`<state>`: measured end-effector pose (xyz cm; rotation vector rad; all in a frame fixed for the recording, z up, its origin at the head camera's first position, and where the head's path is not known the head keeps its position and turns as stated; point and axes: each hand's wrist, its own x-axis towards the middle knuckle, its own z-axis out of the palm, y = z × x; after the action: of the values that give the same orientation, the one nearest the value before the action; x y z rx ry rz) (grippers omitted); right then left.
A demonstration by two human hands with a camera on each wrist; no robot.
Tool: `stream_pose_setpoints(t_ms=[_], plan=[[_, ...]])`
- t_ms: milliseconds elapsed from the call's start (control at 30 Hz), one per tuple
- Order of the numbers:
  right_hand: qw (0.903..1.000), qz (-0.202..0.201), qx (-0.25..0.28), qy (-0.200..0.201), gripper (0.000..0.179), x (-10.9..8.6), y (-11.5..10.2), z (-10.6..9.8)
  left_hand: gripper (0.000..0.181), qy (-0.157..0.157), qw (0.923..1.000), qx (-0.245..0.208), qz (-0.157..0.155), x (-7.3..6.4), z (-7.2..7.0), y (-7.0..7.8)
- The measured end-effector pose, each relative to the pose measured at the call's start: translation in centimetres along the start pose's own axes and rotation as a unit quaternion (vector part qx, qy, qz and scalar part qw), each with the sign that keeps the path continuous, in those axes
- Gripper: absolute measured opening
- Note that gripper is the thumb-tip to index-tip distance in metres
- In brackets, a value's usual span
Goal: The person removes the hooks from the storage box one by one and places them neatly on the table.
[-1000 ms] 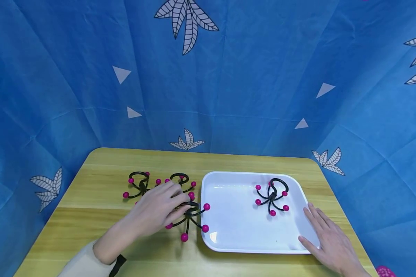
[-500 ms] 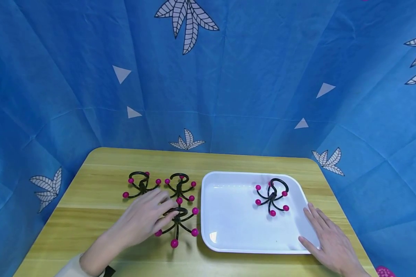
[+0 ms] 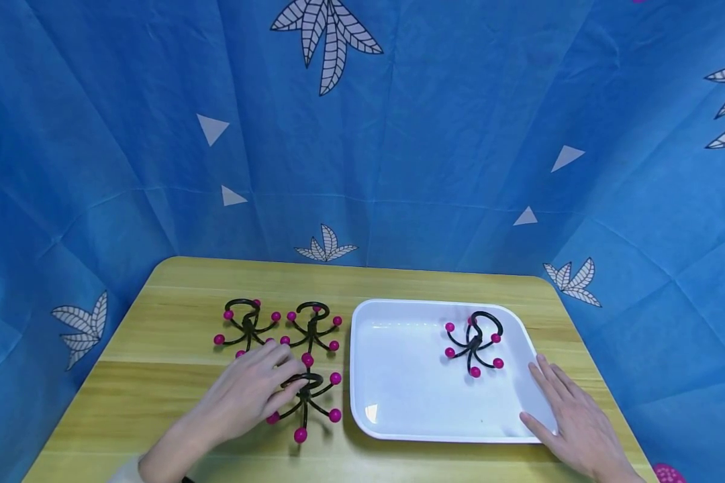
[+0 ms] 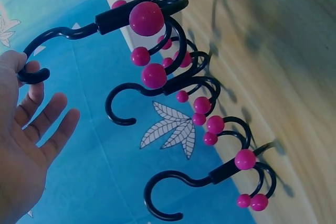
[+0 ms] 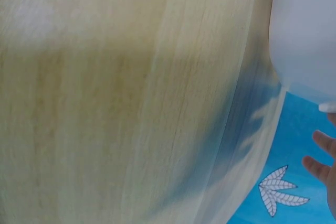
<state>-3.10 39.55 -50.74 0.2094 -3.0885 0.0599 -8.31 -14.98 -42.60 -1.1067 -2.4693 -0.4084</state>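
Observation:
My left hand pinches the curved top of a black multi-arm hook between thumb and index finger; the other fingers stay loosely spread in the left wrist view. Its bent arms end in pink balls and point downward. In the head view this hook is left of the white tray, low over the table or touching it; I cannot tell which. Behind it stand two matching hooks, the left one and the right one. Another hook stands inside the tray. My right hand rests with fingers spread on the tray's right rim.
The wooden table has rounded back corners. A blue cloth with leaf prints hangs behind it and along both sides. Pale table surface fills most of the right wrist view.
My left hand has drawn the held hook leftward and toward me, away from the tray's left rim, uncovering more of the hook behind. My right hand has not moved.

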Motion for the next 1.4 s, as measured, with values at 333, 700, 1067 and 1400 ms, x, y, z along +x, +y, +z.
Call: stream_pose_setpoints(t_ms=[333, 700, 1067, 1400], plan=[[1.0000, 0.003, 0.001, -0.008, 0.096, -0.1, 0.0, 0.1, 0.011, -0.009, 0.9999, 0.008, 0.002, -0.7, 0.9, -0.1], [0.9999, 0.006, -0.006, -0.012, 0.097, 0.0, -0.1, 0.1, 0.009, -0.010, 0.9999, -0.011, -0.006, -1.3, 2.2, -0.4], [1.0000, 0.002, 0.002, 0.002, 0.095, -0.1, 0.0, 0.1, 0.010, -0.022, 0.9996, -0.013, -0.015, -1.5, 2.6, -0.5], [1.0000, 0.002, 0.001, 0.002, 0.095, -0.1, 0.0, 0.1, 0.009, -0.031, 0.9991, -0.015, -0.025, -1.6, 2.6, -0.6]])
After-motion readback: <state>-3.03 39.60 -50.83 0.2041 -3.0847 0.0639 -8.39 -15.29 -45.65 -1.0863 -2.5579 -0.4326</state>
